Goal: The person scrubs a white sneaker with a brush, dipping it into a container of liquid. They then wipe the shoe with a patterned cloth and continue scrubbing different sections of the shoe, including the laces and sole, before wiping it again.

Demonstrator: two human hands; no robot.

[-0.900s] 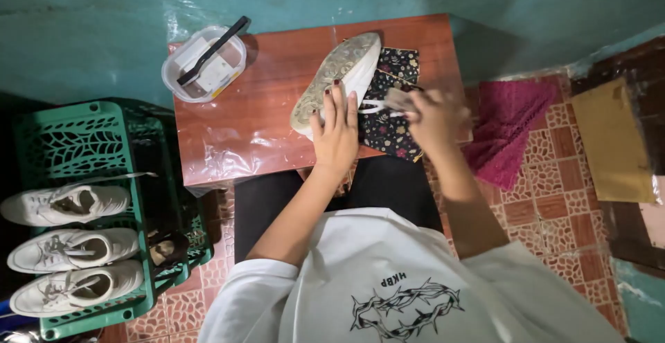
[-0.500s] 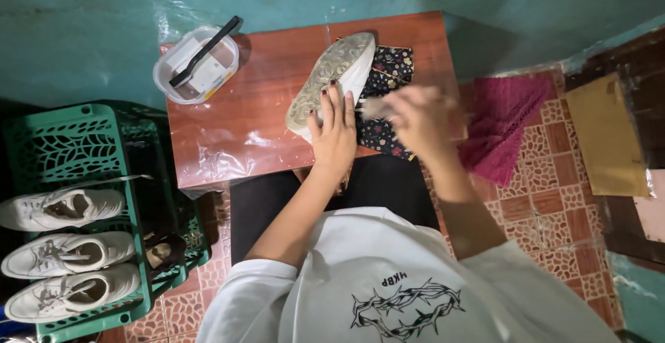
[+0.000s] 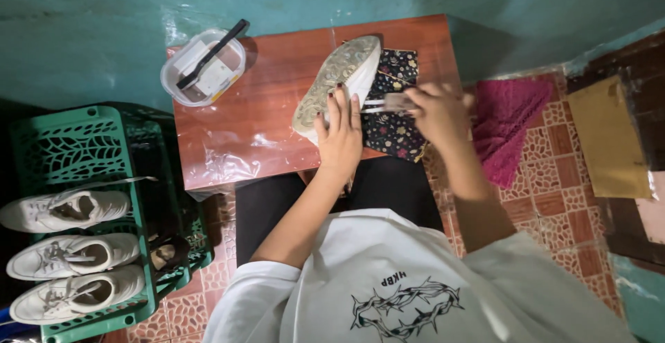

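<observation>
A reddish-brown counter [image 3: 277,101] under clear plastic film stands against a teal wall. To its left a green crate [image 3: 76,149] carries three white sneakers [image 3: 69,253]. On the counter a white shoe [image 3: 339,80] lies on its side, its dirty sole facing left, partly over a dark flowered cloth [image 3: 395,125]. The left hand [image 3: 341,132] presses on the shoe, fingers spread flat. The right hand [image 3: 438,111] has its fingers pinched around a small brush [image 3: 396,103] held against the shoe's side. At the counter's far left corner sits a clear tub [image 3: 202,69] with a black-handled brush [image 3: 211,53] across it. A pink towel [image 3: 509,125] lies on the tiled floor to the right.
</observation>
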